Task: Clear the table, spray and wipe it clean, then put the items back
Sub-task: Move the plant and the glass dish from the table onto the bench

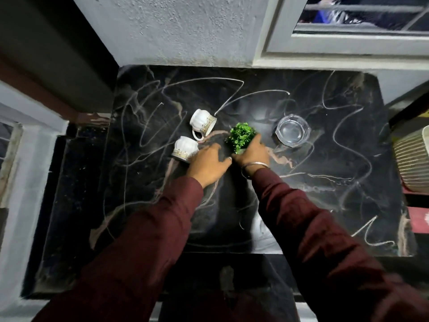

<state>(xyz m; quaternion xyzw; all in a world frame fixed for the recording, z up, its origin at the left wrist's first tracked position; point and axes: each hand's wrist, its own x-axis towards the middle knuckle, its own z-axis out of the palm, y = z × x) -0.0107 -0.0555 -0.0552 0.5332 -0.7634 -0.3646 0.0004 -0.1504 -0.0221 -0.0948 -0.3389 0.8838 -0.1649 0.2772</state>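
A black marble table (325,182) with pale veins fills the middle of the view. Two white cups with gold rims stand on it: the far cup (202,123) and the near cup (184,149). My left hand (209,165) lies against the near cup's right side, fingers curled round it. My right hand (251,153) is closed around the base of a small green plant (241,135); its pot is hidden by the fingers. A clear glass ashtray (293,130) sits to the right of the plant, untouched.
A grey textured wall (185,31) and a window frame (336,49) stand behind the table. A ribbed pale container (412,166) sits past the table's right edge. A dark floor strip (76,194) runs along the left.
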